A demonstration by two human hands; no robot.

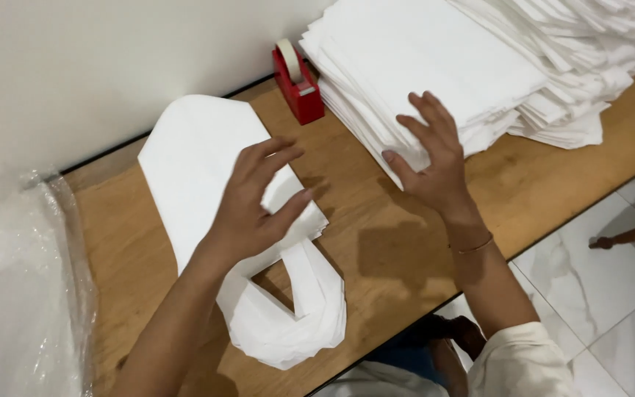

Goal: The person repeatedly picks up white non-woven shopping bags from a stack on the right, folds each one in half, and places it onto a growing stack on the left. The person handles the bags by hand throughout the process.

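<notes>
White bag (207,176) under open left hand (255,202); right hand (431,158) spread on bag stack (464,66).

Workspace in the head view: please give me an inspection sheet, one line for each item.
Surface: wooden table, bare wood between the hands.
Job's things: white bag with handle loops lying flat; tall stack of white bags at the far right.
Clutter: red tape dispenser by the wall; clear plastic wrap at the left.
Grippers: left hand over the white bag, fingers spread; right hand at the stack's edge, open.
Cables: nothing seen.
Surroundings: white wall; marble tile floor.
</notes>
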